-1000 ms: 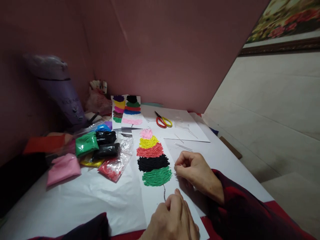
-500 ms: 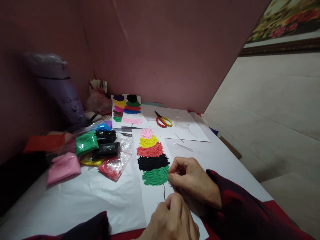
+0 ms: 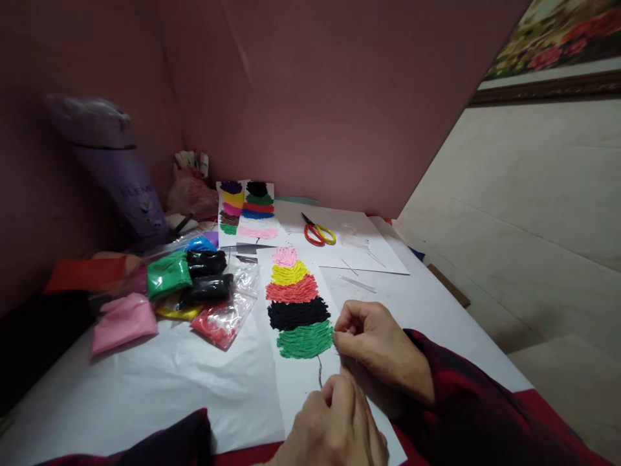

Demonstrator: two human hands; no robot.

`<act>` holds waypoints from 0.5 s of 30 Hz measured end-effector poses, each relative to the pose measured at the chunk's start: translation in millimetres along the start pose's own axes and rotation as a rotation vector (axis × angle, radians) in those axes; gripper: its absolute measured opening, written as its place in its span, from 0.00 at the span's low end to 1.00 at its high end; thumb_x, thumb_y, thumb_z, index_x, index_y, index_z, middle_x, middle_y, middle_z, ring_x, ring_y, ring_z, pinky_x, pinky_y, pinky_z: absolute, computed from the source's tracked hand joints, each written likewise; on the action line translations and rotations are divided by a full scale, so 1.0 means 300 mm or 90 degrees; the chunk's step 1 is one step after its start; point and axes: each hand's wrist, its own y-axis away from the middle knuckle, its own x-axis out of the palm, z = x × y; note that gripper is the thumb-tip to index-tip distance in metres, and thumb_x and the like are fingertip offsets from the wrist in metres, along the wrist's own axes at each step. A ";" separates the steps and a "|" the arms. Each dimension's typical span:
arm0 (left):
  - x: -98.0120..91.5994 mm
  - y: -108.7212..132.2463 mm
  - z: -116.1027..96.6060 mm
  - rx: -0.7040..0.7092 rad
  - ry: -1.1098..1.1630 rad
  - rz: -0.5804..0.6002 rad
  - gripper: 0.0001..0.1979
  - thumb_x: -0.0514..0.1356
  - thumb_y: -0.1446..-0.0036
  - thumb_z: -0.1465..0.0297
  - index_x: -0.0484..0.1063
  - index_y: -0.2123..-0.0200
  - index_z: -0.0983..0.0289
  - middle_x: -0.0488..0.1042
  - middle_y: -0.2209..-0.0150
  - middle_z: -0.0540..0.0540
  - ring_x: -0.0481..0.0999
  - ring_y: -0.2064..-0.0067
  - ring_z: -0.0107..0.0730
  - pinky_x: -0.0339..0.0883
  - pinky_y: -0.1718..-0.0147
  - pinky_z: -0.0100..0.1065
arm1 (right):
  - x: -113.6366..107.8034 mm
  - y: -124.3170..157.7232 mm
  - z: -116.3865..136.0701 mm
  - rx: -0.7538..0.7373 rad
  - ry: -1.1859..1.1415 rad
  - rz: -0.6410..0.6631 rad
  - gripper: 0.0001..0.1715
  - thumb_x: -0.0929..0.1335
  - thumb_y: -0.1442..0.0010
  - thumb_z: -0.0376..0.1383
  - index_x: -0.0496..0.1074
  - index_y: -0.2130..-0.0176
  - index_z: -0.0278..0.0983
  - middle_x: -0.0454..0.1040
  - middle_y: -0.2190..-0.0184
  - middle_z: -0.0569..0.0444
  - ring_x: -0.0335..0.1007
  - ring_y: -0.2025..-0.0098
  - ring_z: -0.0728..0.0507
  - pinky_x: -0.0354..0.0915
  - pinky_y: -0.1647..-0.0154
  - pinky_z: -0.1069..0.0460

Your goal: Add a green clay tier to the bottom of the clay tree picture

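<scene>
On a white sheet of paper (image 3: pixel 295 388) lies a tree-like shape built from textured clay bands. From the far end they run pink, yellow, red, black, then a green clay band (image 3: pixel 305 341), with a thin dark drawn line below. My right hand (image 3: pixel 381 346) is closed in a pinch at the right edge of the green band; whatever sits between thumb and fingertip is too small to make out. Nearer to me, my left hand (image 3: pixel 334 424) rests on the sheet's lower part with its fingers curled in. Its fingertips are hidden.
Clay packets in several colours, including a pink packet (image 3: pixel 125 323) and a green packet (image 3: pixel 169 275), are heaped at left. Scissors (image 3: pixel 317 232) with red and yellow handles lie farther back, near a clear thin strip (image 3: pixel 358 284). Finished clay pictures (image 3: pixel 257 210) stand by the wall.
My right hand has shifted slightly right, off the edge of the green band, and stays pinched. The left hand has stayed nearly still. The whole view has moved a little.
</scene>
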 end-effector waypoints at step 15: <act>0.045 -0.019 -0.017 -0.099 -0.030 -0.156 0.08 0.56 0.47 0.77 0.75 0.73 0.72 0.78 0.74 0.64 0.69 0.80 0.33 0.50 0.90 0.30 | -0.019 -0.010 0.005 -0.043 -0.175 -0.062 0.07 0.69 0.52 0.34 0.66 0.77 0.36 0.63 0.84 0.62 0.55 0.84 0.53 0.52 0.85 0.57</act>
